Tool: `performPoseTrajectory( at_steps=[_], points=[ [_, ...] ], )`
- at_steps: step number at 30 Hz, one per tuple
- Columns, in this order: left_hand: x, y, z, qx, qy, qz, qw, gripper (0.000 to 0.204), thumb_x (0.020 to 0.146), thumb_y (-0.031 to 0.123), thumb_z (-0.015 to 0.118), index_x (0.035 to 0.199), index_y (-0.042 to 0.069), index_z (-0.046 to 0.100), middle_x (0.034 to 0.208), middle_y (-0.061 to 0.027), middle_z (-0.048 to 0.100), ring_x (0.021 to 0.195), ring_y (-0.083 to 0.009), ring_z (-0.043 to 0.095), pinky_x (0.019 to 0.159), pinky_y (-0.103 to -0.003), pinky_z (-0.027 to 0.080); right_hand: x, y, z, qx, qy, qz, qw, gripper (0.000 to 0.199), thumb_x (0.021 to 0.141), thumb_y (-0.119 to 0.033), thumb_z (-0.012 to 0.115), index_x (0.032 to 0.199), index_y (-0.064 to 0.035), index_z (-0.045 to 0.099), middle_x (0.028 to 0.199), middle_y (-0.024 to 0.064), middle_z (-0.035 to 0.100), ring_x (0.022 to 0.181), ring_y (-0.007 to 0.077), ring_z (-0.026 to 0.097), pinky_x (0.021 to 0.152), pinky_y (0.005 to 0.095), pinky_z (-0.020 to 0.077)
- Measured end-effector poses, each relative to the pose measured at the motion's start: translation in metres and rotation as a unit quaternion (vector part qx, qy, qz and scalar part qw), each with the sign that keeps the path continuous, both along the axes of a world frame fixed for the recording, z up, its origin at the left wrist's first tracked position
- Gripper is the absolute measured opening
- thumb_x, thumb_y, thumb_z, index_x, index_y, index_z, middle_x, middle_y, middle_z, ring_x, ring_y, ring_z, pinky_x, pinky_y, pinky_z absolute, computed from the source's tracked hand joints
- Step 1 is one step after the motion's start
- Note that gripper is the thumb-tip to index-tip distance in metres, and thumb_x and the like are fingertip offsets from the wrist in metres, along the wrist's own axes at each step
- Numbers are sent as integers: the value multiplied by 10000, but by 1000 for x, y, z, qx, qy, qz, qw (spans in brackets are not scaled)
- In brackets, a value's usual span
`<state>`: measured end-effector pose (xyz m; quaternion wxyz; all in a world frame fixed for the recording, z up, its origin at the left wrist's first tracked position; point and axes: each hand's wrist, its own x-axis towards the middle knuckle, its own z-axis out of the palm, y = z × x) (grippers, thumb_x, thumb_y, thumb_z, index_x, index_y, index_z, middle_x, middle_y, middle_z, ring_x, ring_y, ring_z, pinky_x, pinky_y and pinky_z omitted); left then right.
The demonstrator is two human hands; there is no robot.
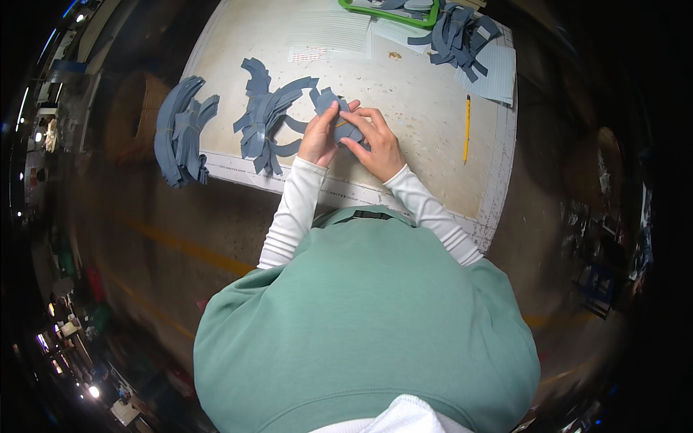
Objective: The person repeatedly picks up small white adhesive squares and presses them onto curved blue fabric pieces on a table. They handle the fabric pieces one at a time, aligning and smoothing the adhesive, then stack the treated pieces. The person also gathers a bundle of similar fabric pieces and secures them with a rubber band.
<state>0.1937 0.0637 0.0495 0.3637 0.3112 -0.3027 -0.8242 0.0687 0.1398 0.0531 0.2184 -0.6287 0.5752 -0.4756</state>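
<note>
Both my hands are over the near part of the white table, gripping a small bundle of blue-grey cut fabric pieces (328,96). My left hand (317,139) has it from the left, thumb pressed on top. From the right, my right hand (381,148) holds it between thumb and fingers. A thin yellowish band shows across the bundle between my hands; the fingers partly hide it. Just left of my left hand lies a pile of curved blue-grey fabric pieces (261,119), one curved strip reaching toward that hand.
Stacked curved fabric pieces (173,137) overhang the table's left edge. A yellow pencil (467,130) lies right. Farther back are printed sheets (328,32), small yellowish-brown bands (395,55), a green-rimmed tray (393,13) and another fabric pile (456,36). A brown round container (137,115) stands beyond the left edge.
</note>
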Motion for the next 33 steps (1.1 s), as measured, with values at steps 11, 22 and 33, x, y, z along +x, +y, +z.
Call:
performPoseTrajectory(
  at_steps=[11, 22, 33],
  points=[
    [1, -15, -27, -92, -115, 62, 987, 323, 938, 286, 501, 1020, -9, 602, 930, -94, 655, 786, -176, 621, 722, -301, 503, -11, 5, -9, -57, 166, 89, 980, 202, 777, -210, 658, 860, -98, 512, 917, 70, 478, 856, 247, 540, 662, 370, 487],
    [76, -88, 23, -159, -114, 129, 972, 293, 958, 198, 438, 1194, 40, 366, 1052, -227, 600, 838, -315, 645, 671, -373, 561, -61, 26, -49, 269, 138, 114, 946, 214, 776, -266, 648, 761, -75, 552, 670, 114, 609, 613, 306, 599, 604, 394, 487],
    [43, -10, -102, -171, -343, 61, 921, 209, 899, 168, 555, 1025, 11, 612, 938, -95, 636, 790, -150, 623, 677, -264, 522, -101, -31, -70, 101, 57, -80, 990, 323, 772, -229, 687, 1057, -116, 587, 964, 84, 618, 820, 241, 602, 729, 322, 490]
  ],
)
